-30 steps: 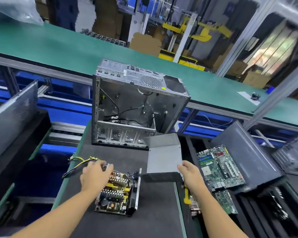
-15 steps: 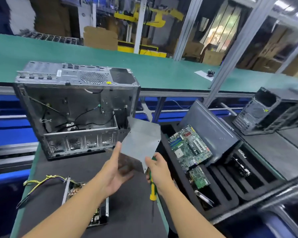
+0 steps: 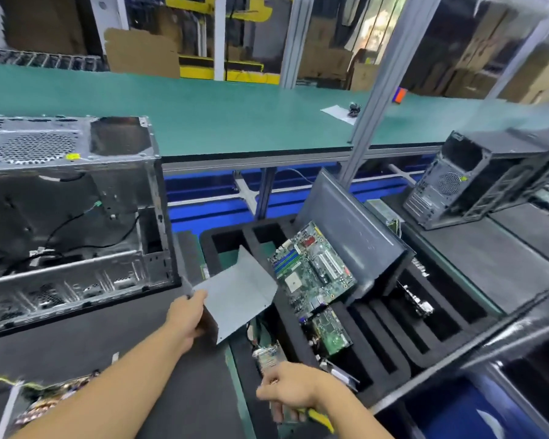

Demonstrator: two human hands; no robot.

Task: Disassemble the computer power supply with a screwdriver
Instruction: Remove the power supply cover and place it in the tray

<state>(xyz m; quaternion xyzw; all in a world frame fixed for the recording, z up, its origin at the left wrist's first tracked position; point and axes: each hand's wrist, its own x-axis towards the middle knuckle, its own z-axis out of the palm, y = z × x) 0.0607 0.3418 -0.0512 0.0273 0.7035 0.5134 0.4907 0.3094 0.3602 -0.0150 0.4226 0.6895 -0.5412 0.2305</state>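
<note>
Though blurred, half-hidden — yellow screwdriver (image 3: pixel 320 418).

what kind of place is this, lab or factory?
Probably a factory line for stripping old PCs: a long green belt, a gutted PC case on the bench, and a foam tray holding a pulled motherboard.

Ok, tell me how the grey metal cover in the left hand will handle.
Probably stiff: the grey metal cover holds its folded shape though the left hand pinches only one corner. Likely light, as one hand carries it. Its thin bare edges could cut.
</note>
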